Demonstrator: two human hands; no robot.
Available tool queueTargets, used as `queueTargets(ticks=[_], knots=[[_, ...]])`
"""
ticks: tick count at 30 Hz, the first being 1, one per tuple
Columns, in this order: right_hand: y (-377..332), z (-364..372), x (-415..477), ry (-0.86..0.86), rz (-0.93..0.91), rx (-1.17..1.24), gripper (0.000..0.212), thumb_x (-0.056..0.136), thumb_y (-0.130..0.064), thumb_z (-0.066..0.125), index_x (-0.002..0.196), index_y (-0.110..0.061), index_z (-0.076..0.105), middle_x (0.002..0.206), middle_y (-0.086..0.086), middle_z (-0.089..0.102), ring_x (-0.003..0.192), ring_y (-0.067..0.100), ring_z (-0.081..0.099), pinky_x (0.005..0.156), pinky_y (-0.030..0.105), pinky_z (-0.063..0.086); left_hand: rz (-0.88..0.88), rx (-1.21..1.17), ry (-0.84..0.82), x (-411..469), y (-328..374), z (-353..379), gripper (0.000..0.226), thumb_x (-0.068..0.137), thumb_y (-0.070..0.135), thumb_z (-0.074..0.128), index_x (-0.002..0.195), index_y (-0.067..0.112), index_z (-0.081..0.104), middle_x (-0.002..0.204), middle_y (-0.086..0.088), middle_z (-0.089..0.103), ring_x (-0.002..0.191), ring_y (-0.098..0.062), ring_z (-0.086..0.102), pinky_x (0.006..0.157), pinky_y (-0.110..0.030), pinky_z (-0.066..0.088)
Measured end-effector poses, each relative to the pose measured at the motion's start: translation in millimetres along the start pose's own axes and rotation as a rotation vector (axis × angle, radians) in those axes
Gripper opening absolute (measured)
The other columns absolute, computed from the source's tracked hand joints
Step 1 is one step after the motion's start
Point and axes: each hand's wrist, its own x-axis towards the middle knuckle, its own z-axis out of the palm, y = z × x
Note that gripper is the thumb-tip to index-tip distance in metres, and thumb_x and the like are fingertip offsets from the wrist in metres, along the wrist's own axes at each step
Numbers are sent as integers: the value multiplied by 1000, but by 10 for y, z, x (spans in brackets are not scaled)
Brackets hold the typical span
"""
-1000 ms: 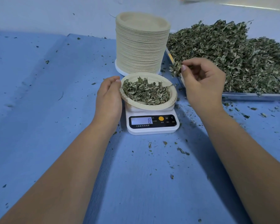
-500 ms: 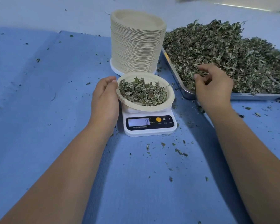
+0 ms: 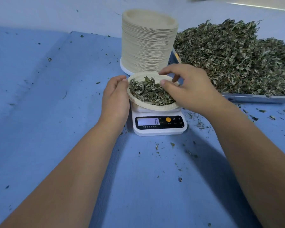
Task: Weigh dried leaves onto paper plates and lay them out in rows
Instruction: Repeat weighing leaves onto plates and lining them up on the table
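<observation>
Grip: right hand (image 3: 191,91), fingers loosely parted, returned from far-right heaped green dried leaves (image 3: 237,55) to round beige paper plate (image 3: 155,106) on white digital scale (image 3: 160,130); left hand (image 3: 115,99) rests relaxed against rim. Top-up likely.

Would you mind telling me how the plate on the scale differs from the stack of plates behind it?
The plate is single and holds dried leaves; the stack is many plates, its top one empty. The plate sits on the scale, left hand at its rim, right hand over it; the stack stands behind on a white base. Both are pale, round paper plates.
</observation>
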Motion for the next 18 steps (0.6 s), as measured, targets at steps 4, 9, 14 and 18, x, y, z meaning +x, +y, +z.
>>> queueTargets(ticks=[4, 9, 14, 18], knots=[[-209, 34, 287, -133, -13, -132, 32, 95, -54, 57, 119, -35, 67, 102, -24, 65, 84, -3, 56, 78, 17, 45, 10, 5, -5, -21, 21, 9, 31, 78, 40, 50, 103, 34, 68, 109, 10, 70, 107, -10, 66, 104, -44, 52], [-431, 190, 528, -246, 37, -278, 45, 90, -67, 56, 113, -30, 69, 106, -9, 68, 102, 15, 60, 85, 33, 50, 20, 9, -11, -60, 36, 1, 36, 80, 39, 50, 110, 30, 67, 108, 12, 69, 107, -7, 65, 105, -41, 51], [-517, 220, 638, -281, -3, -268, 12, 92, -29, 71, 100, -23, 77, 78, -16, 58, 90, 13, 60, 69, 21, 40, 24, 36, -8, -86, 42, -7, 42, 80, 41, 49, 116, 29, 66, 110, 17, 66, 109, -3, 62, 106, -39, 49], [-518, 143, 610, -214, -21, -220, 5, 89, -23, 75, 92, -23, 78, 70, -19, 52, 76, 6, 51, 58, 16, 34, 13, 18, -6, -92, 61, -4, 37, 78, 41, 50, 110, 31, 66, 110, 15, 66, 110, -6, 63, 107, -41, 49]])
